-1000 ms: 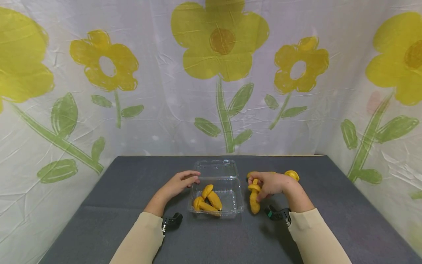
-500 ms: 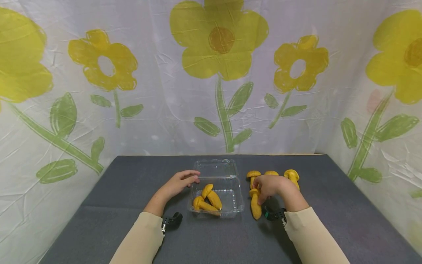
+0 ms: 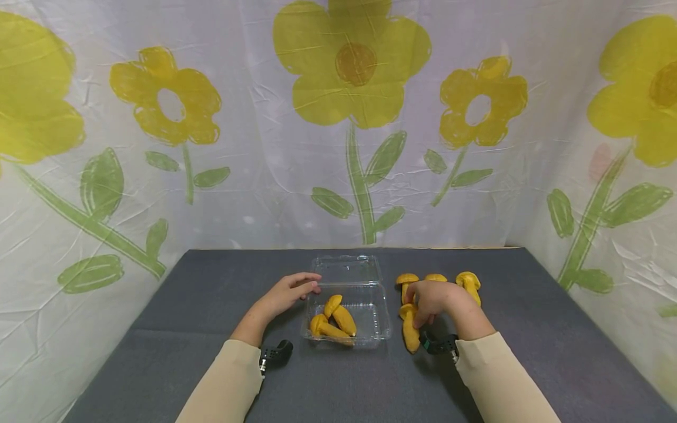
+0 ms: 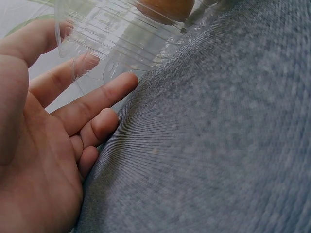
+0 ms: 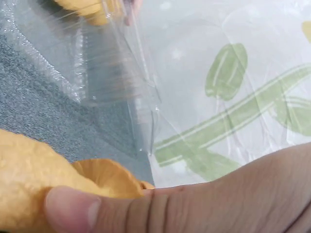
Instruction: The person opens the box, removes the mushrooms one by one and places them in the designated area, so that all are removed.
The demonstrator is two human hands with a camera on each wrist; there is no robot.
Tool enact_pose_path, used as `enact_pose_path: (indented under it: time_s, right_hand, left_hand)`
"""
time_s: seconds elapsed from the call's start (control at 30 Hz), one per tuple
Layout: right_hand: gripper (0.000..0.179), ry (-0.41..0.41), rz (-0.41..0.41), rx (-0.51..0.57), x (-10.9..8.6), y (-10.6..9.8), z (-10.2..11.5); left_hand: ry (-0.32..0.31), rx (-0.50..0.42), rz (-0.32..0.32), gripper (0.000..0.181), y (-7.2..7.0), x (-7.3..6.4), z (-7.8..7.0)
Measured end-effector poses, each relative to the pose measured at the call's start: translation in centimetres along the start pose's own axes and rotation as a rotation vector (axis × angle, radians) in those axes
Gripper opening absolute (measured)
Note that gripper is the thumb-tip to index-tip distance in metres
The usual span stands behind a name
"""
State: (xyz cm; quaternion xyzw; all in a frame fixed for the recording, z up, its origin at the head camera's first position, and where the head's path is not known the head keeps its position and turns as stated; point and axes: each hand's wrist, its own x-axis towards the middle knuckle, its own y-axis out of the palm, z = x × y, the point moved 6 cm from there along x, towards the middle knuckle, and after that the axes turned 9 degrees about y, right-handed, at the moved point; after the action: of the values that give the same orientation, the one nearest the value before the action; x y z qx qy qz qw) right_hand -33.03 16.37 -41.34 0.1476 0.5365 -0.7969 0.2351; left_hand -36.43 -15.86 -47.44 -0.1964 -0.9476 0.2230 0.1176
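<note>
My right hand (image 3: 436, 296) grips a yellow mushroom (image 3: 409, 338) right of the box, its cap away from me and its stem toward me. In the right wrist view the thumb (image 5: 73, 208) lies along the stem of that mushroom (image 5: 24, 170). A clear plastic clamshell box (image 3: 388, 320) stands in the middle, lid up, with two mushrooms (image 3: 344, 321) on its left side. My left hand (image 3: 285, 295) is at the box's left edge. The left wrist view has its fingers (image 4: 102, 102) extended, touching or very near the clear plastic (image 4: 116, 43).
Behind my right hand lie three more mushrooms: one at left (image 3: 406, 278), one in the middle (image 3: 435, 277), partly hidden, and one at right (image 3: 468, 283). A dark cloth (image 3: 338, 388) covers the table. A flowered sheet (image 3: 254, 194) hangs behind it.
Since one second ago, my right hand has shifted slightly with the mushroom, whose stem end has come nearer to me. The mushrooms behind show more. My left hand and the box stay put.
</note>
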Motion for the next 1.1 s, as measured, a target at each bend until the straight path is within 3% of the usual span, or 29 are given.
enact_pose_path:
  time_s: [0.17, 0.3, 0.57, 0.83, 1.1]
  right_hand:
    - [0.040, -0.021, -0.044, -0.010, -0.5, -0.7, 0.0]
    - [0.043, -0.061, -0.082, 0.044, -1.1, -1.6, 0.3]
    - [0.043, -0.242, -0.176, 0.111, -1.9, -2.5, 2.5]
    - [0.045, -0.396, -0.143, 0.254, -1.3, -1.1, 5.1]
    - [0.052, -0.442, -0.162, 0.326, -0.6, 1.0, 7.0]
  left_hand:
    - [-0.006, 0.000, -0.003, 0.043, -0.1, 0.0, 0.1]
    - [-0.013, -0.004, -0.005, 0.042, -0.1, -0.1, 0.0]
    - [-0.022, -0.006, -0.014, 0.043, 0.0, 0.0, 0.1]
    - [-0.010, -0.006, -0.019, 0.043, 0.0, 0.1, 0.4]
    - [-0.007, -0.001, -0.019, 0.044, -0.1, 0.1, 0.2]
